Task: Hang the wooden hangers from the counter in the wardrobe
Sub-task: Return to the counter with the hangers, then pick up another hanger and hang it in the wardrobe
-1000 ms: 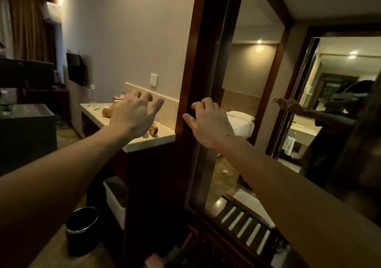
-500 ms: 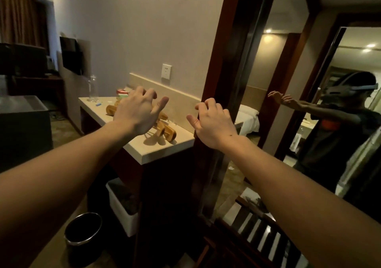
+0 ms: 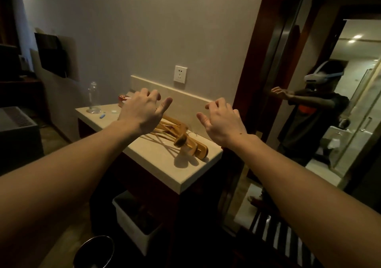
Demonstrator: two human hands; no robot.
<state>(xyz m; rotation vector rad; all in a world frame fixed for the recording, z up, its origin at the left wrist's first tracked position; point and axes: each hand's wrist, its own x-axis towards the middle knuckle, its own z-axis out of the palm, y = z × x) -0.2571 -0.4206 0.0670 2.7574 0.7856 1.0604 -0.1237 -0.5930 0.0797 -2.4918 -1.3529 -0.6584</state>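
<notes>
head view: the wooden hangers [image 3: 181,136] lie in a loose pile on the pale bench [image 3: 165,164], toward its right end and near the back edge. none has been lifted. the count in the pile cannot be told, as the pieces overlap and the light is dim.

the left hand [image 3: 142,110] hovers above the left part of the pile with fingers spread and slightly curled, gripping nothing. the right hand [image 3: 222,121] is held beside the pile on its right, over the bench corner, likewise spread and empty. neither hand touches a hanger as far as can be seen.

a dark wooden frame [image 3: 257,61] with a mirrored panel [image 3: 329,113] stands just right of the bench; the person's reflection shows in it. the wardrobe interior and its rail are not visible, so no hung hanger can be confirmed.

assessment: the task appears to be at its start. the first pick-up is not yet made; the whole pile remains to be grasped, carried and hung.

other items on the bench: a clear bottle [image 3: 93,98] at the far left end, well apart from the hangers.
</notes>
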